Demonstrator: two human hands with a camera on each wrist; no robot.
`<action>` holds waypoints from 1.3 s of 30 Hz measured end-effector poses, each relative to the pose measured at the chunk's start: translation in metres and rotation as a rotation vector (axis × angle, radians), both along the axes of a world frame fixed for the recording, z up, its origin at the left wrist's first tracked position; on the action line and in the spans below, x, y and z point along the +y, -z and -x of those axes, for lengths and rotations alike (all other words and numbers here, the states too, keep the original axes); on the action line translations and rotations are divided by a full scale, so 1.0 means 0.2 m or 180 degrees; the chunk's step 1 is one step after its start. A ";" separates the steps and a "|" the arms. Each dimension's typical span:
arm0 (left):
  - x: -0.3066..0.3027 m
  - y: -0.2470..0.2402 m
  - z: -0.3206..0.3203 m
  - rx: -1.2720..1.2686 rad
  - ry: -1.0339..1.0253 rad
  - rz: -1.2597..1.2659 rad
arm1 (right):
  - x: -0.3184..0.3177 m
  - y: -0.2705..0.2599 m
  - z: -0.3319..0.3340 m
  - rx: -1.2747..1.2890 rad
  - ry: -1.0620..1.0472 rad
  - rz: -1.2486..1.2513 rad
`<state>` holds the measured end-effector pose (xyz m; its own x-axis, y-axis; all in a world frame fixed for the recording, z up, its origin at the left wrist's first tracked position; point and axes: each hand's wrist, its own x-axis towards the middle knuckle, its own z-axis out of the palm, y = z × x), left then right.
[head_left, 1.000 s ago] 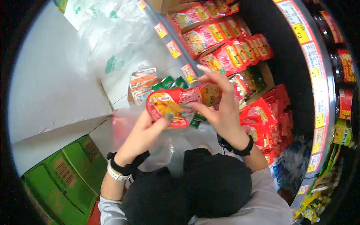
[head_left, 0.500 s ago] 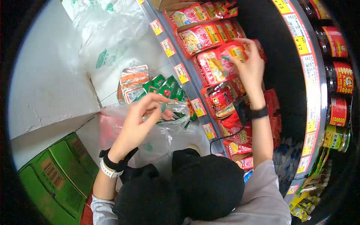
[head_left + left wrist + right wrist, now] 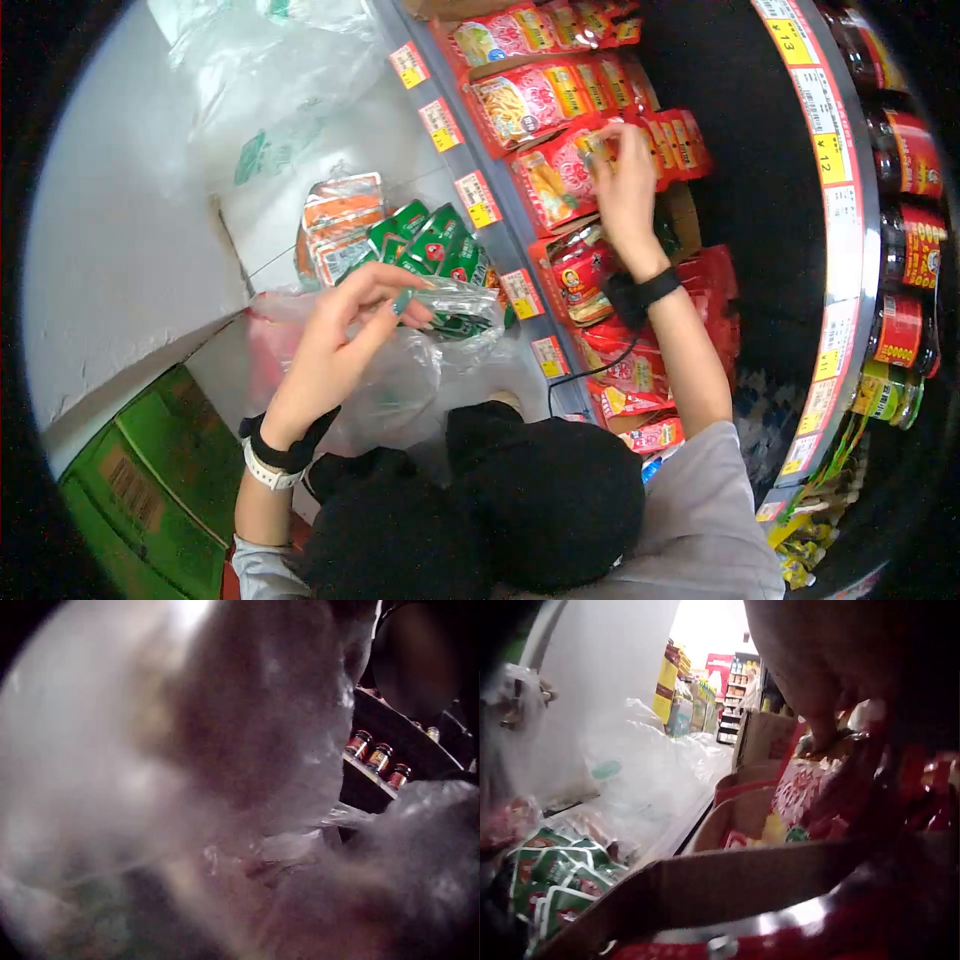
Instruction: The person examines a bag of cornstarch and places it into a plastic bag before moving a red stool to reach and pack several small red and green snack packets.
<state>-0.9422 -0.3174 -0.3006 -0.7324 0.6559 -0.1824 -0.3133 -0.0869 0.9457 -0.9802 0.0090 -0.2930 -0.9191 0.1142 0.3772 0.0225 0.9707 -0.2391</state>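
Note:
My right hand (image 3: pixel 628 190) reaches over the lower shelf and pinches the top of a red food packet (image 3: pixel 555 180) with a yellow food picture. That packet stands at the front of a row of similar ones; in the right wrist view its patterned face (image 3: pixel 806 787) shows below the fingers, inside a cardboard box (image 3: pixel 705 881). Lower left, my left hand (image 3: pixel 340 335) holds the edge of a clear plastic bag (image 3: pixel 465 300) between thumb and fingers. Blurred plastic (image 3: pixel 277 735) fills most of the left wrist view.
Green packets (image 3: pixel 440 245) and orange-and-white packets (image 3: pixel 342 218) lie on the floor beside the shelf edge. More red packets (image 3: pixel 535 105) fill neighbouring boxes. Jars (image 3: pixel 910 240) line the upper shelf at right. Green cartons (image 3: pixel 150 490) stand lower left.
Both hands held the red packet over the floor at first. The right hand has carried it right into the shelf row; the left hand has let go of it and holds the bag.

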 end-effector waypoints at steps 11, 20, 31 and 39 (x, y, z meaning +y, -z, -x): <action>0.35 0.10 0.15 0.3303 -0.0139 0.1700 | -0.09 0.05 -0.02 -0.1136 -0.1673 -0.2480; 0.82 0.41 0.09 0.4718 0.0190 0.2463 | 0.08 0.14 -0.05 -0.1543 -0.1955 -0.1694; 0.76 0.37 0.08 0.4106 0.0149 0.1707 | 0.06 0.09 -0.05 -0.1783 -0.1920 -0.1427; -0.04 -0.04 0.05 0.2692 0.0628 0.1175 | -0.34 -0.24 -0.21 -0.1051 -0.1392 -0.0319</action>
